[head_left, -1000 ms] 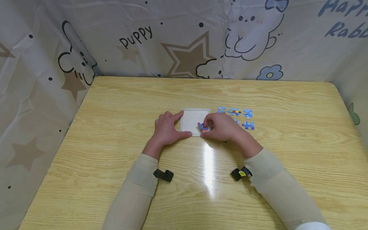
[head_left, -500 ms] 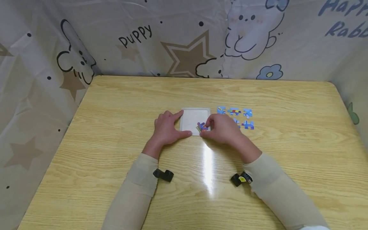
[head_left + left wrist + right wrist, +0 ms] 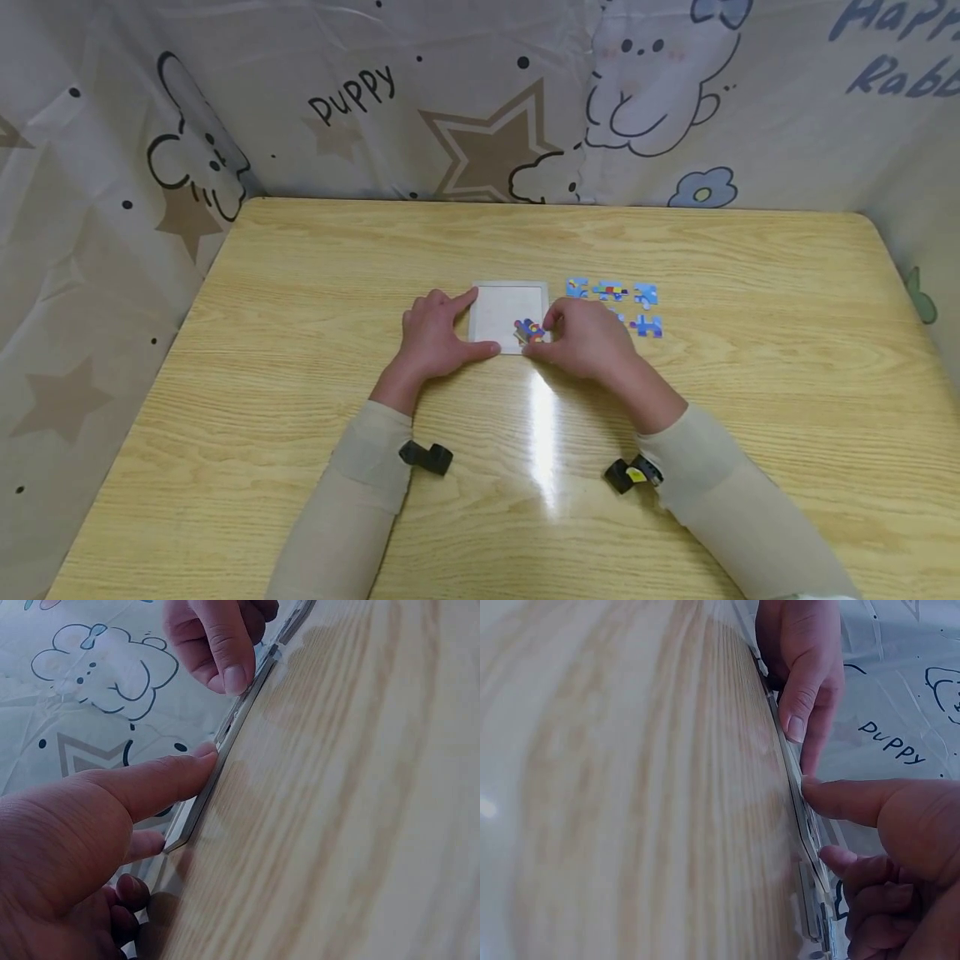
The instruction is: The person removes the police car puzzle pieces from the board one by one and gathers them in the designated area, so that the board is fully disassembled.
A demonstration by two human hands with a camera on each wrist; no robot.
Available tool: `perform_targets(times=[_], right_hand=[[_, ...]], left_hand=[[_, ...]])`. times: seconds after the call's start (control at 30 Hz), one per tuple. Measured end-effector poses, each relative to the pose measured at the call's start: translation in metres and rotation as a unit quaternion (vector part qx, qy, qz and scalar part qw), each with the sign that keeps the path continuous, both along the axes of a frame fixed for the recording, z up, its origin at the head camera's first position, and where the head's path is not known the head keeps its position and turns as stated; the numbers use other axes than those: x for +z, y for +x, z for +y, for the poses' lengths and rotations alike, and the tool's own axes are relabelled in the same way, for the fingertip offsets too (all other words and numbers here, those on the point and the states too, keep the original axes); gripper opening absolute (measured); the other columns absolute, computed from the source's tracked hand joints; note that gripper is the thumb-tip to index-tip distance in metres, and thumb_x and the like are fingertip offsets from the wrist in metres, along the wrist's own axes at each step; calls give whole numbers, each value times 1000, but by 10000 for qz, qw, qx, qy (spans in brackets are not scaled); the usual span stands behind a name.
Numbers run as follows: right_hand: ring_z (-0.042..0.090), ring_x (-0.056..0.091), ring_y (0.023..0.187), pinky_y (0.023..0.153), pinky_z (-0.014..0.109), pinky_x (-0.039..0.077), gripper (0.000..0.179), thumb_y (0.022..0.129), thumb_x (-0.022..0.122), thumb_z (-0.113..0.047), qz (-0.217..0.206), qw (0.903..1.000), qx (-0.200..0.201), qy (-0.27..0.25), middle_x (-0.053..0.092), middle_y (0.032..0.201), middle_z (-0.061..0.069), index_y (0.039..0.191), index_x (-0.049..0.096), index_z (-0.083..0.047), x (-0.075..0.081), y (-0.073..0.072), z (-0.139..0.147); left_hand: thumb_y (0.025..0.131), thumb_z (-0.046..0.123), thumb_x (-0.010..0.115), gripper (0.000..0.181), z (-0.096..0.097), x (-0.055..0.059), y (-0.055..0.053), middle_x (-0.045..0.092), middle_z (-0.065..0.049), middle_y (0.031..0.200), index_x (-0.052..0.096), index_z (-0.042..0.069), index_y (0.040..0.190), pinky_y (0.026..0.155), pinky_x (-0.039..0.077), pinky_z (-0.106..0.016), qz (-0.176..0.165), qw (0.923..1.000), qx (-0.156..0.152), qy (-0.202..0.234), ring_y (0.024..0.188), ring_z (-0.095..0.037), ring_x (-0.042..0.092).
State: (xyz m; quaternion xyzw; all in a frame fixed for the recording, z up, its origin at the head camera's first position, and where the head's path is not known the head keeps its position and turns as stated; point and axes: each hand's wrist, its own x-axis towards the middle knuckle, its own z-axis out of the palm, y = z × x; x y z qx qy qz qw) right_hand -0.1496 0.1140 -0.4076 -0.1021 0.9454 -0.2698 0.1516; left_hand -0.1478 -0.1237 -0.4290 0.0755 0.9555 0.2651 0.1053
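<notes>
In the head view a white square puzzle tray [image 3: 508, 304] lies flat on the table. My left hand [image 3: 435, 333] spans its left side, thumb stretched along the near rim and index finger at the far left corner; the left wrist view shows the straight thumb pressing the rim. A blue-and-red jigsaw piece [image 3: 528, 330] sits askew in the near right corner of the tray. My right hand [image 3: 588, 335] is at this corner, thumb and curled index finger at the piece's edges, its thumb [image 3: 847, 799] touching the rim. Its fingers partly hide the piece's right side.
Right of the tray lie several loose blue jigsaw pieces: a corner piece [image 3: 577, 287], one with coloured blocks [image 3: 611, 290], another [image 3: 646, 293] and one nearer [image 3: 647, 325]. My right hand partly covers a further piece [image 3: 617, 315]. A printed curtain [image 3: 480, 100] hangs behind the wooden table [image 3: 337, 250].
My right index finger has shifted from on top of the piece toward its right edge, showing more of it. The piece has turned slightly. My left hand and the tray stay put.
</notes>
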Motion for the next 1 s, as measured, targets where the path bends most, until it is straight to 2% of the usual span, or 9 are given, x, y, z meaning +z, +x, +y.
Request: perform_targets(times=[0.2,0.37,0.63,0.83,1.0], right_hand=[[22,55,72,63,39,44,32,82,80,-37,31,9998,108,-165,61,79,1,97,68,-12,-1,0,0],[21,52,64,61,38,41,24,84,77,-28,59,9985,268,-470,58,71,2,100,69,-12,-2,-1,0],[20,50,60,59,37,40,30,81,84,-28,-27,9963,438,-735,56,68,2,100,68,-13,-4,-2,2],[19,49,61,60,37,40,28,82,84,-27,-34,9949,576,-833,55,68,2,100,68,-13,-3,-2,2],[20,46,59,60,38,38,30,81,84,-27,-26,9939,520,-969,51,67,2,101,67,-13,-1,3,11]], left_hand=[[76,60,80,94,0,-2,0,46,-7,108,43,20,153,88,29,-44,19,10000,-1,25,97,-26,39],[76,60,80,94,0,-2,0,46,-8,110,43,20,154,90,29,-45,11,10000,8,45,98,-27,39],[76,61,80,95,-1,-3,-1,46,-7,110,43,21,154,90,28,-45,40,10000,22,30,98,-26,39],[76,61,79,95,-1,-3,-1,47,-7,111,42,21,154,91,28,-45,50,10000,-10,19,99,-27,40],[76,62,79,95,-1,-2,-1,45,-6,109,42,21,154,89,28,-44,-41,10000,19,16,97,-26,39]])
